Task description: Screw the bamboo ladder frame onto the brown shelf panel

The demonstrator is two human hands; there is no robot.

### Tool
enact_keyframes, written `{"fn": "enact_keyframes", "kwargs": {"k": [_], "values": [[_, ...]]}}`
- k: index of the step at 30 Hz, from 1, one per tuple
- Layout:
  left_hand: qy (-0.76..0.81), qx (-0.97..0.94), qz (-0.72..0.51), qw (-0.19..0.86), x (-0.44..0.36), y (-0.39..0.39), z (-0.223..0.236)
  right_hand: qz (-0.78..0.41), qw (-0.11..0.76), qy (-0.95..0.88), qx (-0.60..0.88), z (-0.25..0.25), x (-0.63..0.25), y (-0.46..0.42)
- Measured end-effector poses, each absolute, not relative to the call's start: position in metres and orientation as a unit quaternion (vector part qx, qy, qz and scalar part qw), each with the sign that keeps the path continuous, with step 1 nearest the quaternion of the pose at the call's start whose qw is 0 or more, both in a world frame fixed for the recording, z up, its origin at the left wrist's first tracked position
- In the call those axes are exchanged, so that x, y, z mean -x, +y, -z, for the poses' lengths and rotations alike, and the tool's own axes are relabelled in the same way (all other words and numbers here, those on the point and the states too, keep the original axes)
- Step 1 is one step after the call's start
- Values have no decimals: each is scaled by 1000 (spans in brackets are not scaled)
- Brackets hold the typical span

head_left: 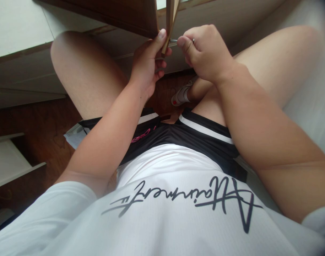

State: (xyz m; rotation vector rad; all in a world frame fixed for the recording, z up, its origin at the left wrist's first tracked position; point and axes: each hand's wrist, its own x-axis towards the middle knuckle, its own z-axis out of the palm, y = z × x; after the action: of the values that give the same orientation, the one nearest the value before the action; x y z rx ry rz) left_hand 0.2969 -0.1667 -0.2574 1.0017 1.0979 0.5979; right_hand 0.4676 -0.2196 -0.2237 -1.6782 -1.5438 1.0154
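Note:
My left hand [149, 58] is closed around the lower end of a narrow wooden strip [166, 46], its thumb on the near side and fingers curled behind. Beside that thumb hangs the corner of a dark brown wooden panel [111, 16]; whether the two are joined I cannot tell. My right hand [202, 49] pinches a thin metal rod [173, 40] between thumb and bent forefinger. The rod points left, and its tip meets the strip's side. A small shiny end shows behind the forefinger, but the grip hides most of the rod, so its exact kind is unclear.
A pale tabletop or ledge [18, 25] runs across the upper left. My bent knees flank the work, with a shoe [179, 97] below on the brown wooden floor [53, 131]. White boards [11, 156] stand at lower left. A pale surface lies along the right.

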Motion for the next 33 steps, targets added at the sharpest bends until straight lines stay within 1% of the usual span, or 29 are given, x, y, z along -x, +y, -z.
{"fn": "enact_keyframes", "kwargs": {"k": [2,4,6,8,9,11,13,14,16,22,27,30,33], "values": [[488,-443,-277,699,-297,-166,258,-359,318,-592,648,223,-467,-220],[484,-430,-280,709,-297,-166,258,-374,327,-581,645,225,-464,-220],[480,-418,-280,719,-297,-166,258,-438,349,-537,631,230,-460,-219],[478,-409,-281,725,-297,-166,257,-531,365,-464,608,233,-458,-217],[479,-403,-277,729,-297,-167,256,-581,359,-424,594,234,-458,-216],[488,-391,-256,737,-298,-168,254,-673,322,-359,560,233,-461,-213],[495,-382,-233,745,-298,-169,251,-727,283,-321,537,231,-466,-211],[496,-381,-231,745,-299,-170,251,-736,277,-314,532,230,-468,-211],[494,-387,-241,740,-299,-170,250,-731,287,-319,531,229,-470,-211],[496,-426,-278,703,-297,-167,254,-659,345,-381,549,229,-470,-215],[476,-392,-310,724,-295,-163,256,-572,399,-425,576,231,-463,-214],[460,-380,-316,737,-294,-163,258,-521,393,-475,590,237,-458,-212],[459,-382,-308,740,-294,-163,257,-437,376,-538,615,240,-455,-211]]}}
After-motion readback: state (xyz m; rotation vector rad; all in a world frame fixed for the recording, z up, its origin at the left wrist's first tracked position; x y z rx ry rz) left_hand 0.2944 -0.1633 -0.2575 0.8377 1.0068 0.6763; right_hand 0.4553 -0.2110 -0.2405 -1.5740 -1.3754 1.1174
